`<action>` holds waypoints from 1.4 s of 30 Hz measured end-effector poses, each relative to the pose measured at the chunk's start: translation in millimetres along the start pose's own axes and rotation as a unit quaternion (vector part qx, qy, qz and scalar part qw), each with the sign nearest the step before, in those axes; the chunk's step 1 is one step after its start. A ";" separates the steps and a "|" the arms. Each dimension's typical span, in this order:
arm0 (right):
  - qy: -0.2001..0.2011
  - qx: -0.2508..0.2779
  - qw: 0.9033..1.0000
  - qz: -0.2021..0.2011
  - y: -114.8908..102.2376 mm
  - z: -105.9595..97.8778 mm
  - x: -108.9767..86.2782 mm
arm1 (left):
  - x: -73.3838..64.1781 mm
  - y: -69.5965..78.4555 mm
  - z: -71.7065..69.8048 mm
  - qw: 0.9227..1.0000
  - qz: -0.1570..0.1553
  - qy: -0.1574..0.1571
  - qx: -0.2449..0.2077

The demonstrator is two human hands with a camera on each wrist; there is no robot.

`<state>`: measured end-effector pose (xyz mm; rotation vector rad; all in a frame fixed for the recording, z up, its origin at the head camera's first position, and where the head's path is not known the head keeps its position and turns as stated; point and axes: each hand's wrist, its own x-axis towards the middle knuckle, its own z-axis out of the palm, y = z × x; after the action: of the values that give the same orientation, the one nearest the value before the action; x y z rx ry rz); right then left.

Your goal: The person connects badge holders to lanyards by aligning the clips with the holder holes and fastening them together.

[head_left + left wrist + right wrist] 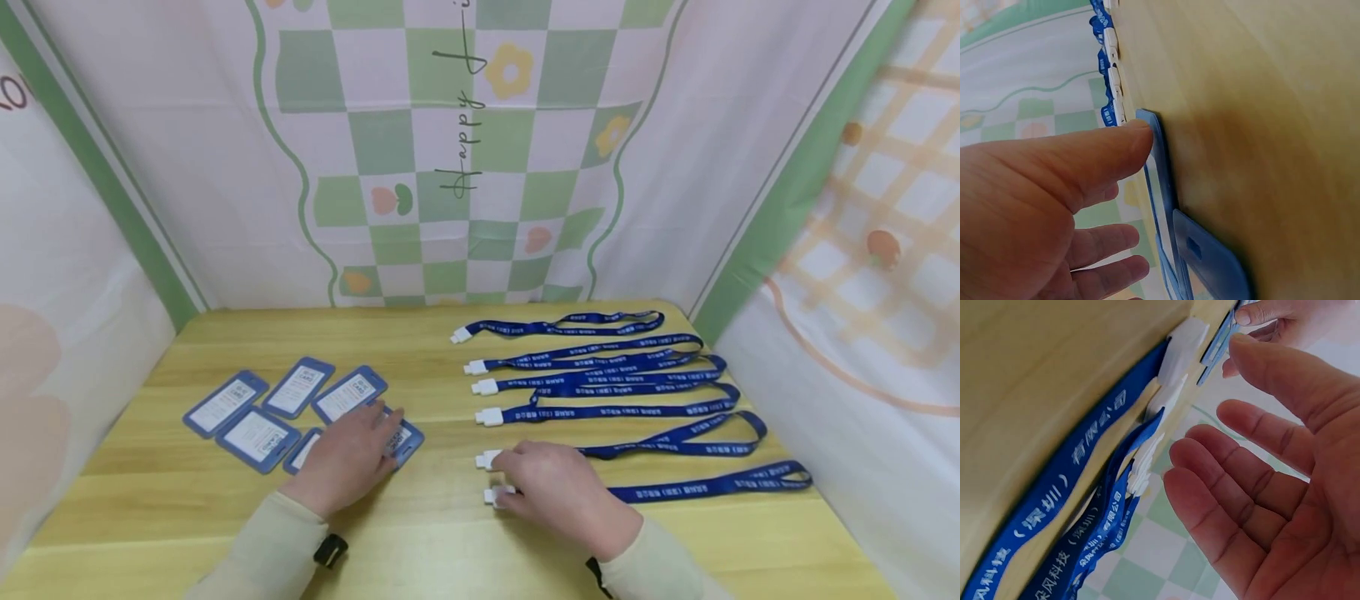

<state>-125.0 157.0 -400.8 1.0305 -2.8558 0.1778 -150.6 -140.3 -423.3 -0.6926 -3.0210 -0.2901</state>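
On the table's left side lie several blue card holders with white cards inside. My left hand (348, 454) is over the nearest ones and partly covers them. In the left wrist view its thumb overlaps the edge of the rightmost card holder (1163, 162); whether it touches cannot be told. The other fingers are spread apart. To the right, my right hand (562, 492) hovers beside the white clip (1182, 353) of the nearest blue lanyard (705, 489). Its fingers are loosely extended, with nothing held in the right wrist view. Part of that lanyard is hidden under the hand.
Several more blue lanyards (622, 411) lie in a row toward the back, white clips pointing left. More card holders (258, 437) sit at the left, some close together. Patterned cloth (495, 150) stands behind and at both sides of the wooden table (435, 542).
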 end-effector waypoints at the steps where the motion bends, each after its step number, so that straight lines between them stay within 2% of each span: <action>1: 0.000 0.002 1.000 -0.002 -0.1 0.8 -0.8 | 0.0 0.4 0.1 1.000 0.001 0.000 0.001; 13: -0.007 0.004 1.000 -0.008 -1.0 7.7 -5.8 | 0.4 2.5 2.2 1.000 -0.010 -0.011 0.006; 19: -0.023 0.016 1.000 -0.002 -1.4 10.8 -5.7 | -1.2 1.8 3.6 1.000 0.006 0.003 0.008; 26: -0.018 0.013 1.000 -0.005 -2.0 13.5 -6.0 | -0.9 1.8 4.9 1.000 0.026 0.011 0.009; 42: -0.008 -0.001 1.000 -0.002 -4.8 15.4 -4.2 | 0.3 4.8 3.8 1.000 0.018 -0.016 0.015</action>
<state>-119.6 153.8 -416.2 1.0433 -2.8674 0.1668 -148.7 -135.2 -426.2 -0.7563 -3.0320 -0.2345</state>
